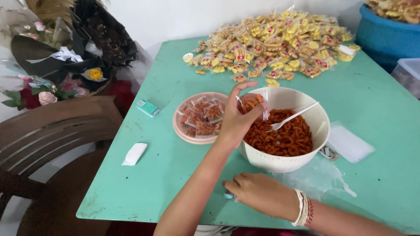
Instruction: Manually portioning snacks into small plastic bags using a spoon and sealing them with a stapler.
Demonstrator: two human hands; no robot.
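Home snack-packing table (175,175), bouquets (65,57) beside

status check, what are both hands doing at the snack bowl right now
Left hand grips small clear packet over cream bowl. Right hand flat on green table. White spoon rests in bowl.

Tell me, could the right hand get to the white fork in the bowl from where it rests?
Probably yes. The right hand lies on the table just before the bowl, and the fork leans out over the snacks with nothing covering it.
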